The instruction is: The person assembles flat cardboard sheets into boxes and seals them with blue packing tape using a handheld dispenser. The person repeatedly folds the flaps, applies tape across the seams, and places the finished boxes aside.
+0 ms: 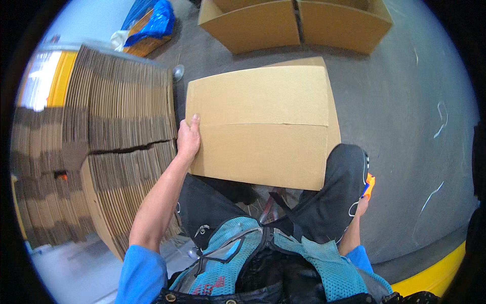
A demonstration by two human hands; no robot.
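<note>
A cardboard carton (258, 125) rests in front of me, between and above my knees. Its facing side is shut along a seam across the middle, and no tape is plain on that seam. My left hand (189, 138) grips the carton's left edge, thumb on the facing side and fingers hidden behind. Beyond my right knee, my right hand (363, 205) holds an orange-and-blue hand tool (369, 185). The knee hides part of the tool, so its kind cannot be told.
Flattened cardboard cartons (129, 98) are stacked in tight bundles along my left. Two open cardboard boxes (250, 28) stand ahead on the grey floor (395, 114). A blue plastic bag (155, 22) lies over a box at upper left. A yellow edge (433, 271) runs at lower right.
</note>
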